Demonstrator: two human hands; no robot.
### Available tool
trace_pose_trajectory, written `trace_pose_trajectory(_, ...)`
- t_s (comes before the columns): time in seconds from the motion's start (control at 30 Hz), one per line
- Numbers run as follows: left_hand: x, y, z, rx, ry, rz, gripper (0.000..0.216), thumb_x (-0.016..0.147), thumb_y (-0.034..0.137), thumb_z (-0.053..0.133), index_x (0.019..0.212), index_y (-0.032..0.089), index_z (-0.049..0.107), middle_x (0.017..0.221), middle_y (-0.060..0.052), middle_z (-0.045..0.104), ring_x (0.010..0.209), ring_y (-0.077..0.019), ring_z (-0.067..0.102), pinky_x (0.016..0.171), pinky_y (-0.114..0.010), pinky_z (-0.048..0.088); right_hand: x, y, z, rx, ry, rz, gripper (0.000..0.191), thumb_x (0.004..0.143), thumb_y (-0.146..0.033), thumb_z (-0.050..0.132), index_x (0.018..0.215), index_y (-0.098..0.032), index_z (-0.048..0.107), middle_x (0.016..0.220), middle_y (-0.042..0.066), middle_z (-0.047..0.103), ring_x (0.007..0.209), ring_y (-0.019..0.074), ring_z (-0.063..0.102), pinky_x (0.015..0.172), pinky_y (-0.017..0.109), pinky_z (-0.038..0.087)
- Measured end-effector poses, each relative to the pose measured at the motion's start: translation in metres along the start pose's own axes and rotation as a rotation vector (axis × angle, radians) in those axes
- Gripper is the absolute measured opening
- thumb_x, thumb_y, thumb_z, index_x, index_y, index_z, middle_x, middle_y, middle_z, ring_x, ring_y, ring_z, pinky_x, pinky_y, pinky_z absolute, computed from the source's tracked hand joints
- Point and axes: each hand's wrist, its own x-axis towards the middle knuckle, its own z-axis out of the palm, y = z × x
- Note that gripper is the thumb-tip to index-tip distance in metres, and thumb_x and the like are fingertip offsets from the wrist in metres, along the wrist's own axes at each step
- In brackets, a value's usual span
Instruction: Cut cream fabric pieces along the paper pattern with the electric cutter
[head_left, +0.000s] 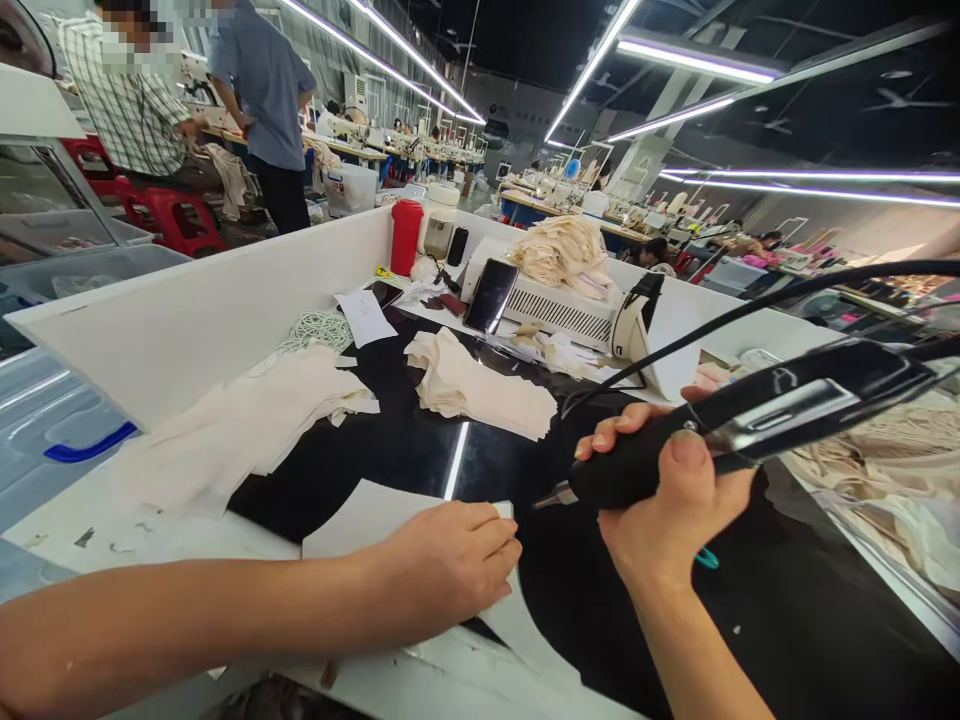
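My right hand (667,490) is wrapped round the black handle of a corded cutting tool (757,415), whose metal tip (551,495) points left and hovers just above the black glossy table top (405,450). My left hand (450,560) lies knuckles up, fingers curled down, pressing on a white fabric piece (360,520) at the near edge. The tool tip sits a short way right of my left fingertips. The tool's black cable (750,310) arcs up to the right.
Cream fabric pieces lie in piles at left (255,420) and centre (480,385). Behind stand a phone (491,295), a white box with more fabric (562,305), a red bottle (406,236) and a white partition wall (210,310). Other people work at back left.
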Motion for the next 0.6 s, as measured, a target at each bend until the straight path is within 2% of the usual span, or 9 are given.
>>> trace_pose_trajectory(0.23,-0.001,0.007,0.003,0.022,0.012,-0.028,0.019,0.118,0.026,0.067,0.116,0.014,0.081,0.117,-0.013,0.086,0.108,-0.0219,0.081,0.106,-0.035,0.065,-0.006,0.012,0.007,0.044,-0.049,0.009,0.053,0.085,-0.054,0.096,0.116,-0.029,0.062,0.078,-0.008,0.066,0.055,0.0151,0.062,0.049,0.025,0.055)
trace_pose_trajectory(0.4,0.000,0.009,-0.002,0.036,0.072,-0.053,0.026,0.119,0.026,0.065,0.116,0.008,0.083,0.115,-0.013,0.087,0.109,-0.0200,0.082,0.105,-0.030,0.065,-0.009,0.012,0.008,0.076,-0.069,0.027,0.051,0.087,-0.055,0.094,0.117,-0.029,0.062,0.078,-0.007,0.065,0.055,0.0154,0.062,0.048,0.025,0.056)
trace_pose_trajectory(0.6,0.001,0.007,-0.005,0.058,0.101,-0.045,0.025,0.120,0.025,0.064,0.115,0.009,0.084,0.115,-0.010,0.088,0.111,-0.0180,0.081,0.108,-0.029,0.065,-0.009,0.010,0.008,0.115,-0.078,0.042,0.048,0.087,-0.053,0.095,0.116,-0.028,0.064,0.078,-0.008,0.065,0.054,0.0147,0.062,0.048,0.025,0.056)
